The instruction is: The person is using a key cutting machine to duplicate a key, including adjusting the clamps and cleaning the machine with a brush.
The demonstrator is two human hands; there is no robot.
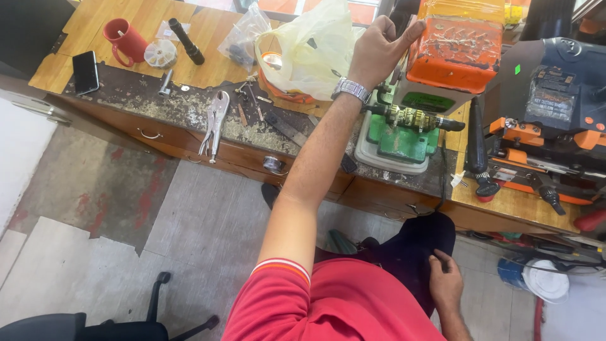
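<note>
left hand (379, 47) raised, fingers curled, thumb touching the orange machine (456, 53) on desk (208, 76) — right hand (445, 282) flat on thigh, holding nothing.

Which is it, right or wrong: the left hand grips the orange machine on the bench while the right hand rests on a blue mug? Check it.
Wrong in one respect. In the head view the left hand does grip the orange machine on the bench, but the right hand rests on the person's dark trouser leg, not on a mug. The only mug is red and stands untouched far off.
</note>
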